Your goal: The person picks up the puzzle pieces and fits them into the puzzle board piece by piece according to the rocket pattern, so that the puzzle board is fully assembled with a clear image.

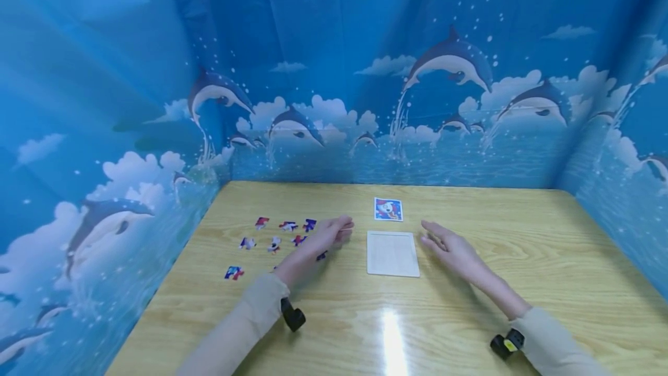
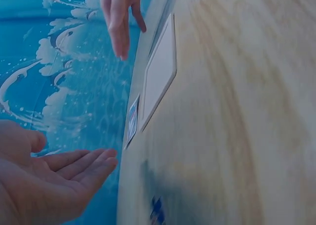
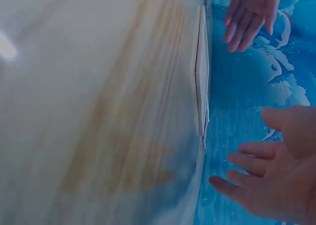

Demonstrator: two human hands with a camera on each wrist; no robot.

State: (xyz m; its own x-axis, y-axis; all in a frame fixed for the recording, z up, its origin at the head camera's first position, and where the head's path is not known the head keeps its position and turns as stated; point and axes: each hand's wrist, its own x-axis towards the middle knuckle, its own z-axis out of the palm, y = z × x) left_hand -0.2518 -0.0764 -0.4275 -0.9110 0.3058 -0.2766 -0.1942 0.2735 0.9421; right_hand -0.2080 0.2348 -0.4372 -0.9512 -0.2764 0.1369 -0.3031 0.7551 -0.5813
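Note:
My left hand (image 1: 327,235) hovers over the table with straight, relaxed fingers and holds nothing. To its right lies a square white puzzle frame (image 1: 392,254) with a raised rim and no pieces in it. Past the frame's right side my right hand (image 1: 453,251) is held out, palm turned inward, also holding nothing. In the left wrist view the left palm (image 2: 54,185) is turned up and the fingers are extended. The right fingers (image 3: 237,188) are spread in the right wrist view. A small picture card (image 1: 388,209) showing a white cartoon figure lies behind the frame.
Several loose jigsaw pieces (image 1: 247,243) are scattered at the left of the wooden table (image 1: 522,231), some partly hidden by my left arm. One piece (image 1: 233,273) sits nearer me. A blue dolphin-print curtain (image 1: 334,74) surrounds the table's back and sides.

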